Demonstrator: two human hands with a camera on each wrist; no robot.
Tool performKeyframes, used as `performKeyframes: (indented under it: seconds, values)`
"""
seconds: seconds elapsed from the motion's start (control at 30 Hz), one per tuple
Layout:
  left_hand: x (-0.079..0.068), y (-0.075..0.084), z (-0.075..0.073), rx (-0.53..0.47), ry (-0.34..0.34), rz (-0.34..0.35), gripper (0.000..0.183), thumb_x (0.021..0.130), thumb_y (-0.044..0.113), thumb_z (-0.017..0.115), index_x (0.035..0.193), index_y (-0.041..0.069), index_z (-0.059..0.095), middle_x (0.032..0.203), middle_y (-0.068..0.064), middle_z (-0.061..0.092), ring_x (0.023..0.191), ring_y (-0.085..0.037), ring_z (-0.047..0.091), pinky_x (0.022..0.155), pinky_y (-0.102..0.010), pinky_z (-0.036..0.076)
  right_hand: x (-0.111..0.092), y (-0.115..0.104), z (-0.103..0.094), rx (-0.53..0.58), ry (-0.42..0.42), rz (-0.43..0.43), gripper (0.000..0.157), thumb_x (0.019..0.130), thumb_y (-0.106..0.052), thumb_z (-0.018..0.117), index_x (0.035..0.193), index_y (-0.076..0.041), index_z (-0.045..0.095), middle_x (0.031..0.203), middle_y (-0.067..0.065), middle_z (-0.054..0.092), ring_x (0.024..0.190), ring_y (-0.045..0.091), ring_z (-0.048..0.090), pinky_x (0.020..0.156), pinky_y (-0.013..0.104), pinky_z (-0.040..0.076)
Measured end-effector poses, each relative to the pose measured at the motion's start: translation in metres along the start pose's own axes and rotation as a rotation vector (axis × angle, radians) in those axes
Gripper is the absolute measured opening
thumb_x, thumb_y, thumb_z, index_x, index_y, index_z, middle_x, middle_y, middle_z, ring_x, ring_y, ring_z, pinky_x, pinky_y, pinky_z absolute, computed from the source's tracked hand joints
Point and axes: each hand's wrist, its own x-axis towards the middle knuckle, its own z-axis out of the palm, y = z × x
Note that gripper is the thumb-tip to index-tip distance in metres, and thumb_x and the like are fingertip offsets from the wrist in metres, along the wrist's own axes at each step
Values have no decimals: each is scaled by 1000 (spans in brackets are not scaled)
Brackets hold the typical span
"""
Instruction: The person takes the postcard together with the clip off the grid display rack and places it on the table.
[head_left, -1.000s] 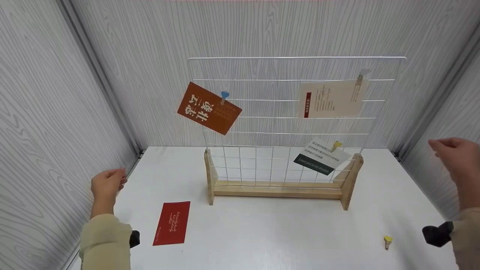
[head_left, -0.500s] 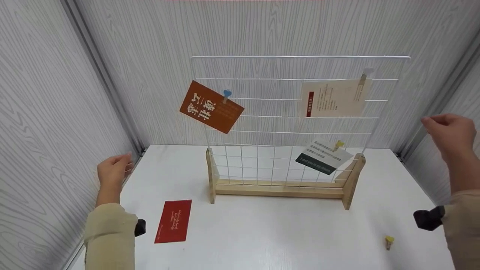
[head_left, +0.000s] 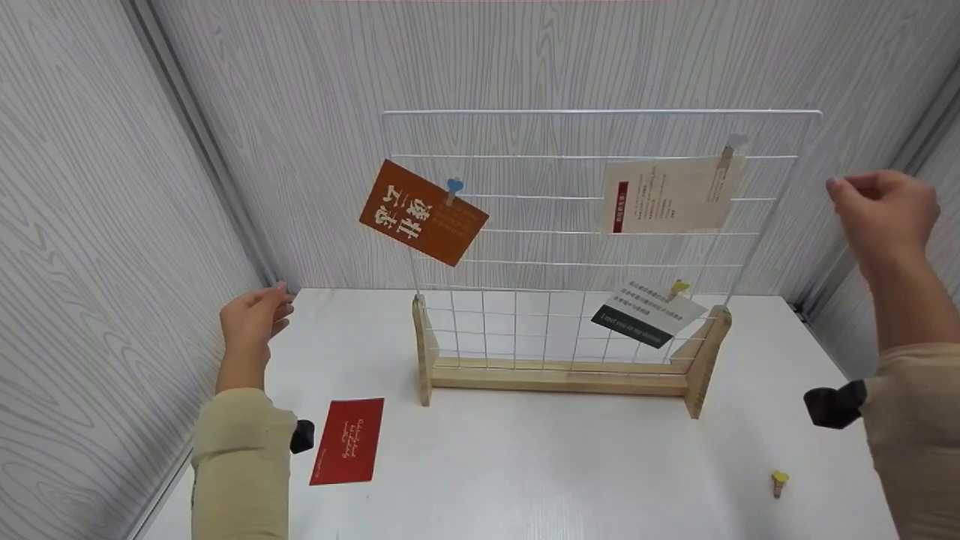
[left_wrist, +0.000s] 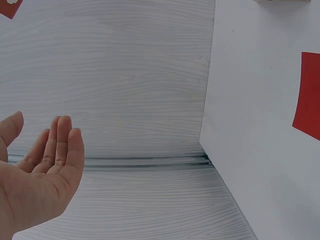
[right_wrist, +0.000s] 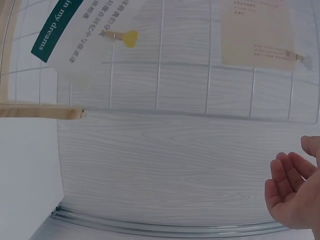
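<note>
"Four cards, by my count, and four clips. Where are they?"

"Three cards hang on one white wire grid rack with a pale wooden base (head_left: pixel 559 381). Take its middle in the head view as the dial: the orange-brown rectangular card with white characters (head_left: pixel 420 217) tilts between nine and ten o'clock, under a blue heart-topped wooden clip (head_left: pixel 454 186). The cream paper card with a dark red block (head_left: pixel 664 202) is at two, nearly level, under a whitish heart-topped clip (head_left: pixel 738 141). The white card with a dark green band (head_left: pixel 637 315) tilts between four and five, under a yellow heart-topped clip (head_left: pixel 679 287)."

"And the fourth of each?"

"Both lie on the white table (head_left: pixel 562 457): the red rectangular card with white script (head_left: pixel 347 442) towards eight, the loose yellow heart-topped clip (head_left: pixel 779 478) near five."

"The two hands?"

"The left hand (head_left: pixel 255 321) is between eight and nine, apart from the red card. Its grip is slack: fingers nearly straight, thumb well away from them, only air between."

"The right hand (head_left: pixel 889 214)?"

"Close to three, outside the rack's edge and apart from it. Fingers loosely curved, thumb clear of them; that grip holds nothing either."
</note>
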Motion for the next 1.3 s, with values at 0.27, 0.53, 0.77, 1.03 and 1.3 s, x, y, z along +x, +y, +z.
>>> performKeyframes:
  seconds: [0.27, 0.53, 0.77, 1.03, 1.3]
  values:
    - [1, 1, 17, -24, 4, -16, 14, 83, 12, 57, 93, 4, 55, 80, -3, 58, 76, -13, 57, 63, -18, 47, 2, -33, 17, 57, 120, -91, 12, 83, -24, 56, 86, -13, 60, 62, -18, 49, 60, -4, 46, 58, 13, 35]
    - [0, 2, 32, -46, -8, 7, 17, 83, 15, 58, 94, 4, 54, 82, -3, 58, 77, -13, 57, 66, -19, 47, -4, -63, 36, 104, 91, -155, 20, 83, -25, 57, 93, -10, 63, 73, -11, 51, 68, 1, 45, 63, 16, 34]
    - [3, 3, 49, -100, -35, 6, 25, 81, 19, 61, 99, 4, 52, 91, -7, 58, 81, -15, 57, 71, -22, 46, -12, -88, 58, 117, 59, -247, 23, 83, -22, 57, 95, -3, 62, 75, -9, 52, 70, 3, 46, 62, 16, 36]
    - [1, 2, 65, -139, -56, 22, 37, 79, 20, 63, 108, 0, 52, 99, -10, 56, 93, -20, 54, 81, -29, 43, -25, -109, 89, 130, -4, -320, 24, 83, -22, 57, 95, -2, 62, 81, -2, 54, 73, 6, 48, 65, 18, 38]
    - [-2, -3, 80, -150, -112, 62, 44, 81, 22, 61, 115, -2, 48, 105, -11, 54, 97, -20, 53, 85, -30, 40, -40, -124, 122, 118, -93, -375, 25, 85, -23, 55, 96, -1, 61, 87, 5, 57, 76, 12, 49, 68, 20, 41]
